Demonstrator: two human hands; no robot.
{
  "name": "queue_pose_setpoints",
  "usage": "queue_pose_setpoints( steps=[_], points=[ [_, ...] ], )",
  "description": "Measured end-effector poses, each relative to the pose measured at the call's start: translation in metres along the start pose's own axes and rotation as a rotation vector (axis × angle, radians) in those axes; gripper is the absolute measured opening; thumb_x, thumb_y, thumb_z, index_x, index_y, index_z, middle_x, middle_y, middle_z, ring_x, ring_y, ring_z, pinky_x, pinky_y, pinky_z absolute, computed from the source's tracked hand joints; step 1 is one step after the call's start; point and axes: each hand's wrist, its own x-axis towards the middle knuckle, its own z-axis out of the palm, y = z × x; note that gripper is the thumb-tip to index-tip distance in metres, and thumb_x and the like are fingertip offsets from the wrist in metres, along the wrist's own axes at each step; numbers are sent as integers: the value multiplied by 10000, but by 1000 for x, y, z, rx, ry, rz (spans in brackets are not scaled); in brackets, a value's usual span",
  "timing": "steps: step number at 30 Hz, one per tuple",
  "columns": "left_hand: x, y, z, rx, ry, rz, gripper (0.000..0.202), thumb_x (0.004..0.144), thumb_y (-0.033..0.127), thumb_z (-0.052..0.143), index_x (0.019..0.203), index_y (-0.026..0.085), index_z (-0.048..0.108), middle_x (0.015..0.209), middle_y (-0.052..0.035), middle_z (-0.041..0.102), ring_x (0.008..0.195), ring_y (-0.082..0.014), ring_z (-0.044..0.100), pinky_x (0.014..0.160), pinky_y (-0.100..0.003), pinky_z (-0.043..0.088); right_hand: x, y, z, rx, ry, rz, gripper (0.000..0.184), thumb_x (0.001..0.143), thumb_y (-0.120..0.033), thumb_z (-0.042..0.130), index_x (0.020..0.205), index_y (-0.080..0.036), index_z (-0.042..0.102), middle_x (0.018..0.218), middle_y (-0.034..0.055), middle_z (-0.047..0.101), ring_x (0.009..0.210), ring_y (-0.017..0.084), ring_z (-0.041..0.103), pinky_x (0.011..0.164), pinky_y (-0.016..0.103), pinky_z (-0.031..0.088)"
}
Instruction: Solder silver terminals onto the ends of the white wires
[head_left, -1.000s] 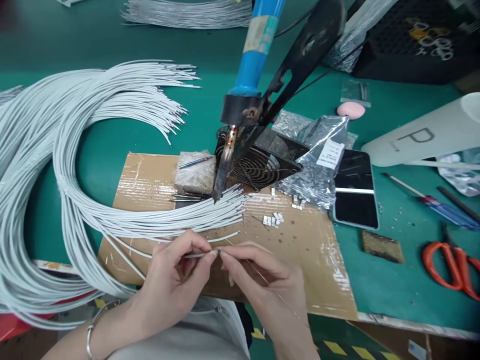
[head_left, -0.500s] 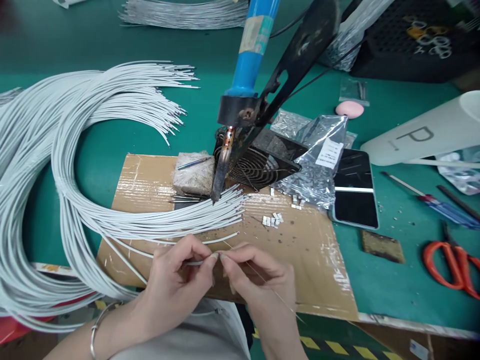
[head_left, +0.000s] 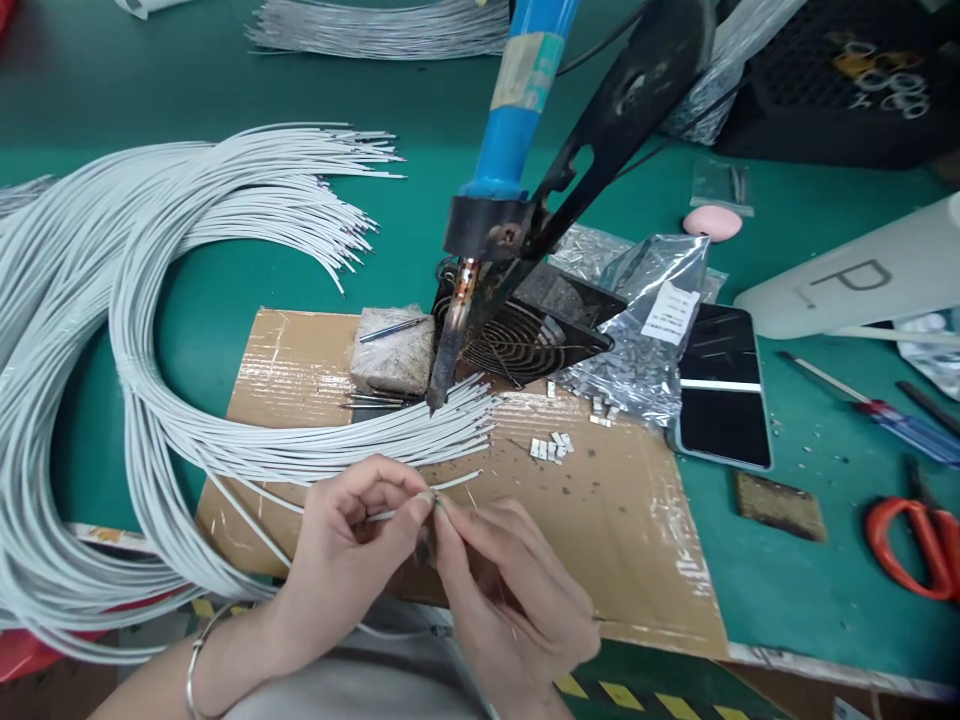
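A white wire (head_left: 381, 516) is pinched between the thumb and forefinger of my left hand (head_left: 352, 560). My right hand (head_left: 517, 590) is closed too, its thumb and forefinger tips meeting the wire's end right beside the left fingertips. What sits exactly between these tips is mostly covered. A thin silvery strand (head_left: 472, 496), looking like solder wire, runs through the right hand's fingers. Just beyond both hands lies a bundle of white wires (head_left: 337, 437) on the cardboard (head_left: 630, 530). Above the bundle, a soldering iron (head_left: 501, 150) with a blue handle points its tip downward, held by a black bracket.
Small white connectors (head_left: 551, 447) lie on the cardboard. Behind are a sponge-like block (head_left: 391, 350), a black fan (head_left: 525, 340) and a plastic bag of small parts (head_left: 652, 350). To the right are a phone (head_left: 724, 420), a screwdriver (head_left: 892, 420), red-handled scissors (head_left: 911, 560) and a white cup (head_left: 840, 280).
My right hand has rolled, its fingers curling in more, while its fingertips stay at the wire's end. The view has shifted slightly, so things on the table appear farther right.
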Motion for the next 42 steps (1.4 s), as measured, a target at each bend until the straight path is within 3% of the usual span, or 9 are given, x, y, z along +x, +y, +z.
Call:
queue_pose_setpoints(
  steps=[5, 8, 11, 15, 19, 23, 29, 34, 42],
  points=[
    [2, 2, 1, 14, 15, 14, 96, 795, 204, 725, 743, 153, 662, 544, 53, 559, 445, -59, 421, 423, -140, 325, 11, 4, -11, 65, -148, 35, 352, 852, 46, 683, 1055, -232, 756, 853, 16, 746, 711, 144, 653, 640, 291, 522],
    [0, -1, 2, 47, 31, 22, 89, 789, 190, 721, 738, 160, 655, 553, 54, 561, 452, -55, 391, 419, -137, 281, 18, 5, -19, 99, -236, 168, 186, 955, -80, 606, 915, -226, 714, 775, -15, 685, 694, 129, 613, 646, 268, 477],
    [-2, -1, 4, 92, 37, 57, 74, 792, 166, 697, 733, 164, 651, 566, 51, 571, 460, -54, 377, 419, -139, 260, 24, 7, -22, 117, -321, 260, 253, 1031, -200, 515, 801, -212, 619, 719, -27, 576, 673, 124, 546, 624, 258, 418],
    [-4, 5, 5, 152, 22, 55, 77, 777, 161, 676, 713, 162, 633, 568, 42, 584, 475, -64, 419, 434, -143, 302, 27, 10, -18, 109, -421, 189, 247, 1030, -140, 499, 795, -211, 523, 729, -35, 496, 695, 121, 482, 652, 254, 389],
    [-4, 4, 8, 149, 27, 50, 85, 780, 163, 668, 704, 166, 630, 560, 44, 581, 483, -70, 451, 445, -143, 329, 22, 8, -8, 13, -335, 37, 221, 965, -39, 502, 826, -210, 502, 731, -32, 482, 697, 126, 457, 668, 267, 383],
    [-2, 0, 9, 119, 35, 47, 72, 770, 162, 699, 712, 172, 658, 531, 61, 559, 446, -60, 426, 419, -142, 303, 17, 10, -10, -64, -208, 68, 221, 963, -75, 518, 788, -210, 518, 705, -30, 513, 667, 125, 484, 631, 258, 397],
    [-1, -4, 2, 70, 132, -31, 72, 772, 198, 757, 748, 171, 695, 534, 55, 594, 440, -68, 503, 437, -142, 380, 40, 49, -66, -309, 106, 319, 189, 962, -273, 678, 789, -199, 695, 669, -19, 596, 604, 132, 522, 570, 266, 399],
    [2, -7, 0, 70, 121, 10, 82, 759, 216, 770, 738, 174, 703, 551, 37, 608, 458, -85, 505, 436, -158, 386, 60, 79, -97, -441, -4, 489, 191, 806, -386, 805, 874, -207, 808, 754, 13, 693, 630, 156, 585, 616, 295, 457],
    [0, 6, 5, 149, 125, -58, 120, 757, 257, 744, 713, 174, 669, 521, 85, 358, 509, -86, 243, 491, -235, 174, 62, 78, -92, -454, -38, 512, 283, 777, -488, 781, 785, -206, 777, 747, 42, 710, 625, 175, 574, 627, 327, 481]
  ],
)
